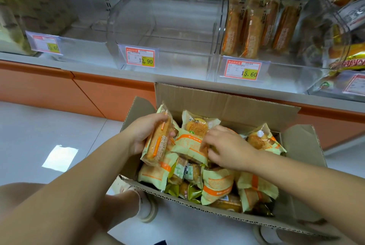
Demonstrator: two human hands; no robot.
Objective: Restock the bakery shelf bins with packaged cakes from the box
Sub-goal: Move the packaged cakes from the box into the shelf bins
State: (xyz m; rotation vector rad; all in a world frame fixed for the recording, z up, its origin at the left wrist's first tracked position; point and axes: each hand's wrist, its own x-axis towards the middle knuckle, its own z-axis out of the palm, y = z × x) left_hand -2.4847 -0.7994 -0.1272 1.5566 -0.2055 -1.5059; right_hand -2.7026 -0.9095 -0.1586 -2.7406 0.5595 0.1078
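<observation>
- The left hand point(145, 133) gripped a cake point(158, 146) in a clear wrapper, with the fingers curled round its long edge. The cake stood tilted on its end over the left part of the box.
- The right hand point(225, 146) was palm down, its fingers curled onto a second cake point(187, 145) in a pale green and orange wrapper. This one lay on top of the pile, just beside the first cake.
- Both cakes were still inside the box point(227, 99), which was full of more packs point(217, 185) lying in all directions.
- The box was open with its flaps up. It stood on the floor point(39, 126), right below the shelf point(118, 74).
- On the shelf, behind the box, stood a clear bin point(167, 27) with a tag point(140, 58) that read 13.90.
- Just to its right, a second bin point(276, 71) held long cakes point(256, 25) standing upright in a row. Its tag point(244, 71) read 15.60.
- A shoe point(148, 209) was near the left corner of the box.
</observation>
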